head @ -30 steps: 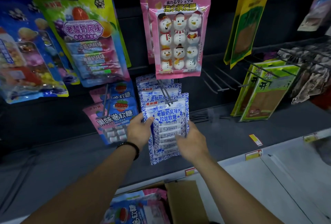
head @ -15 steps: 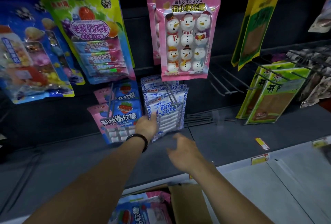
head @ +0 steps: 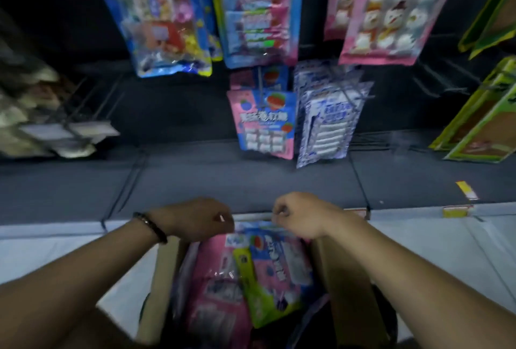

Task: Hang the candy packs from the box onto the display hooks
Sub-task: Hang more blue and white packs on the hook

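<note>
Both hands hover over the open cardboard box [head: 164, 279] at the bottom of the view: the left hand [head: 195, 220], with a dark bracelet [head: 150, 227] on its wrist, and the right hand [head: 300, 214] have the fingers curled in, and I cannot tell if they grip anything. The box holds several candy packs [head: 268, 270], pink, blue and green, lying loosely. Above the dark shelf [head: 251, 181], a blue-white pack [head: 326, 125] and a pink-blue pack [head: 264, 122] hang on the display hooks [head: 350, 97], just beside each other.
</note>
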{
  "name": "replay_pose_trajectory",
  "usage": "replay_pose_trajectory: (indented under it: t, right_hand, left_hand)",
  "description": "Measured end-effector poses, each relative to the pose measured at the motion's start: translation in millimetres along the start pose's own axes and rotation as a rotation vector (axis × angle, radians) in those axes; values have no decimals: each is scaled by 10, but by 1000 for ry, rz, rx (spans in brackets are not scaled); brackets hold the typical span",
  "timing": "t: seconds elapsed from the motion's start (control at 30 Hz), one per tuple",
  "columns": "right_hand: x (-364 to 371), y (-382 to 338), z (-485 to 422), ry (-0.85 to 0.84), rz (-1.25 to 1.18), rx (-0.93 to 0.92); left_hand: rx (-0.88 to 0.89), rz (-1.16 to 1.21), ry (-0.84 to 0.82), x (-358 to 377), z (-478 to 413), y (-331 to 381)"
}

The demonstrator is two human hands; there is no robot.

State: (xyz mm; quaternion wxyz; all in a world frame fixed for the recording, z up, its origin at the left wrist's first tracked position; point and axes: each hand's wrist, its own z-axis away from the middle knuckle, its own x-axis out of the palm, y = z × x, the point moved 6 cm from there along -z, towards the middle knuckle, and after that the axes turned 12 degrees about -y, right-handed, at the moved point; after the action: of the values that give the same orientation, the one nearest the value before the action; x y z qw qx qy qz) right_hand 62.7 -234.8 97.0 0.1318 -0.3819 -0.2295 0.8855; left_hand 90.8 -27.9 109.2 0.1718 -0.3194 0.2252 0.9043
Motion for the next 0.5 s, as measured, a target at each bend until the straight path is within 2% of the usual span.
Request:
replay_pose_trajectory:
  t: [0.1,0.23,0.3,0.4,0.5]
  right_hand:
    - [261,-291,-5,-29,-48,-22]
    - [767,-559,-165,-94,-70,9]
    - [1142,-687,-362,-117,-144,55]
    - [1737,-948,-699,-156,-274,131]
    - [2167,-1221,-944,-130,-475,222]
  left_hand:
    - [-88,27,-25,248,513,-426]
    - [-210,53,-84,528,683,-789]
    - [-277,74,-99,628,650,-917]
    - [-265,110,-40,685,659,-1083]
    - [-323,66,-115,784,770,-1271]
